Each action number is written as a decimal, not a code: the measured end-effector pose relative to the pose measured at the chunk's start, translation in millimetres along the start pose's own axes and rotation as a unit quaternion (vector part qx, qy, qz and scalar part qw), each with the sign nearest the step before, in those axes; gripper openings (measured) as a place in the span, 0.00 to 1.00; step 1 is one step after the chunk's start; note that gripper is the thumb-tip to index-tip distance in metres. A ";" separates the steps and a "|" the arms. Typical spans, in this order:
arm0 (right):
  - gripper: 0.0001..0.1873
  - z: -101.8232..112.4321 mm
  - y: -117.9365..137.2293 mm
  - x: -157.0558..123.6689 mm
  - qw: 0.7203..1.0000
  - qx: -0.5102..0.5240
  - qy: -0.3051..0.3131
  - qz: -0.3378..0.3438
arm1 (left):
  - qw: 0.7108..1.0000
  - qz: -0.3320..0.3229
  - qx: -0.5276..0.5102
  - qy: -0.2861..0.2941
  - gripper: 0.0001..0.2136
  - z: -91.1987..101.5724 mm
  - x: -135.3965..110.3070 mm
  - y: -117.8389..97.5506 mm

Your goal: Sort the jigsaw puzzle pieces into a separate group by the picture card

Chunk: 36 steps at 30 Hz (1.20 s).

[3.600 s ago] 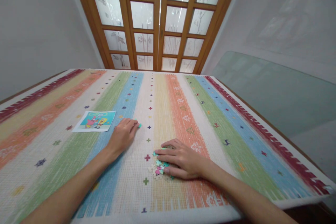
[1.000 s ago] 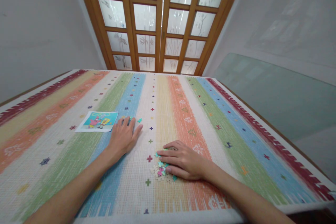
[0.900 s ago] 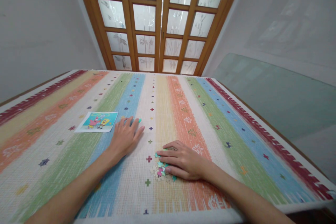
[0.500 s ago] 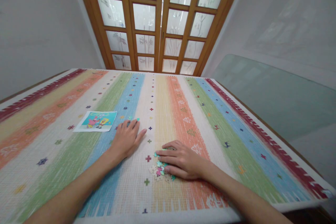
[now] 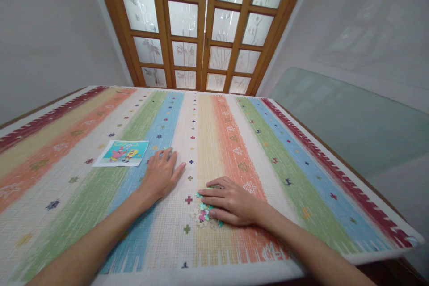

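Note:
Low on the striped tablecloth lies a pile of small jigsaw puzzle pieces (image 5: 203, 215), some turquoise or pink, others plain beige. My right hand (image 5: 231, 201) rests flat over the right side of this pile, fingers stretched out and covering part of it. Farther up and to the left, my left hand (image 5: 161, 172) lies palm down with its fingers spread. A few turquoise puzzle pieces (image 5: 168, 149) peek out at its fingertips, partly hidden under them. Beside that hand, to the left, is a printed cartoon picture (image 5: 123, 153) with a pink and a yellow figure.
The table wears a cloth (image 5: 214, 143) with coloured stripes and small printed motifs. Wooden doors (image 5: 203, 31) with frosted panes stand behind the far edge. A pale green glass panel (image 5: 342, 120) leans along the wall on the right.
My left hand has shifted very slightly, and its fingers now cover more of the turquoise pieces at their tips. The right hand stays on the pile.

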State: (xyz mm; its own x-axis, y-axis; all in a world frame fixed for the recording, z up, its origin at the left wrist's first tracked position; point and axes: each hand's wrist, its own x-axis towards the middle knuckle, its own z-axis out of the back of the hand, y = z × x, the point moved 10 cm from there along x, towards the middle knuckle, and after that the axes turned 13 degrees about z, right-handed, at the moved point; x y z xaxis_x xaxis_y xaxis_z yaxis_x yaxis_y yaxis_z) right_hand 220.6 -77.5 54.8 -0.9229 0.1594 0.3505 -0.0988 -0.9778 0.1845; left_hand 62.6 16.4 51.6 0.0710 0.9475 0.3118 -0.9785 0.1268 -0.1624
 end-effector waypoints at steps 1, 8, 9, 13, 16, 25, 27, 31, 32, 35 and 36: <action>0.18 -0.1 0.3 0.2 1.000 -0.004 0.002 0.001 | 0.999 -0.018 -0.026 -0.006 0.18 3.2 -0.9 -3.4; 0.18 3.8 1.4 1.3 1.000 -0.013 -0.012 0.002 | 0.942 -0.227 -0.218 0.115 0.08 20.4 -30.3 -52.3; 0.18 4.1 1.3 1.1 1.000 -0.015 -0.014 0.003 | 0.929 -0.250 -0.228 0.150 0.07 20.5 -37.3 -60.0; 0.15 4.5 0.7 -0.3 0.999 -0.028 -0.017 0.003 | 0.890 -0.308 -0.242 0.234 0.07 20.5 -60.9 -81.2; 0.14 5.6 0.5 -1.0 0.999 -0.033 -0.028 0.006 | 0.882 -0.321 -0.238 0.248 0.08 17.9 -68.5 -85.7; 0.16 6.9 0.5 -0.4 0.999 -0.026 -0.029 0.006 | 0.875 -0.308 -0.278 0.249 0.03 18.5 -65.0 -83.5; 0.16 5.6 0.4 -0.5 0.999 -0.028 -0.022 0.006 | 0.887 -0.291 -0.277 0.229 0.02 19.2 -57.5 -79.0; 0.16 6.0 0.4 -0.3 0.999 -0.020 -0.026 0.006 | 0.938 -0.264 -0.193 0.115 0.08 19.2 -36.2 -59.9; 0.16 6.6 0.3 -0.3 0.999 -0.016 -0.029 0.005 | 0.952 -0.259 -0.149 0.074 0.10 18.8 -31.2 -54.0; 0.17 7.9 0.7 -0.1 0.999 -0.009 -0.035 0.004 | 0.971 -0.236 -0.035 0.017 0.11 9.9 -19.4 -37.7; 0.17 8.4 0.9 0.0 0.999 -0.008 -0.038 0.005 | 0.975 -0.223 -0.013 0.009 0.11 7.4 -16.0 -32.6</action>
State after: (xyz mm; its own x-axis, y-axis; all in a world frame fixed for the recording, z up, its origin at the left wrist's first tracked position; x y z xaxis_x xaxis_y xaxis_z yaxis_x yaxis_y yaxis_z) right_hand 223.7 -77.2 62.7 -0.8934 0.1591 0.4202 -0.0968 -0.9814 0.1656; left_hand 92.0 -5.1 58.9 0.4919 0.8010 0.3411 -0.8444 0.5344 -0.0372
